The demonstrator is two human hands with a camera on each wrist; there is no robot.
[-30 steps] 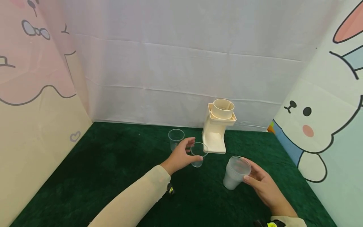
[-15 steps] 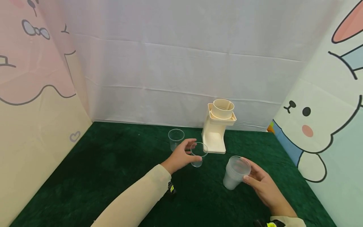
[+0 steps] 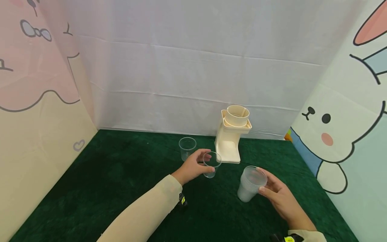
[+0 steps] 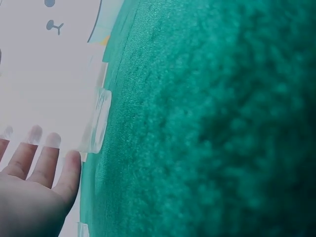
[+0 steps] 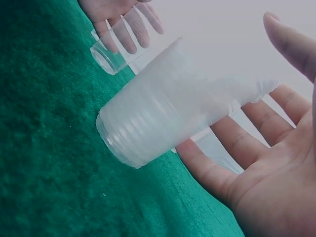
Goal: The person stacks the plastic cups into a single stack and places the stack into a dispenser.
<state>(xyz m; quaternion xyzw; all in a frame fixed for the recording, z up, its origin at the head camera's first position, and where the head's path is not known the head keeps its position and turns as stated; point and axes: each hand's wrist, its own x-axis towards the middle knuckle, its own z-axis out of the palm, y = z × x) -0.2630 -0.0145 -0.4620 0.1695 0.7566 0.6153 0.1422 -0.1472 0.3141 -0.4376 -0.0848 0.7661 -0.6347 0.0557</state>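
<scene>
In the head view, my left hand (image 3: pixel 193 167) has its thumb on the near side and its fingers on the far side of a clear plastic cup (image 3: pixel 212 164), which stands upright on the green cloth. Those fingers (image 5: pixel 123 32) show through the clear wall in the right wrist view. My right hand (image 3: pixel 279 193) holds a stack of nested plastic cups (image 3: pixel 249 188) by its right side near the rims. The stack's base is at the cloth (image 5: pixel 59 148). Another clear cup (image 3: pixel 185 148) stands behind my left hand.
A cream-coloured stand (image 3: pixel 228 148) with a round, open-topped holder (image 3: pixel 238 117) is at the back, behind and between my hands. A white curtain (image 3: pixel 169 74) closes off the far edge. Printed cartoon sheets flank both sides, a rabbit (image 3: pixel 341 134) on the right.
The fingers and thumb of my left hand have drawn slightly closer together around the cup. My right hand, the stack and the stand look the same.
</scene>
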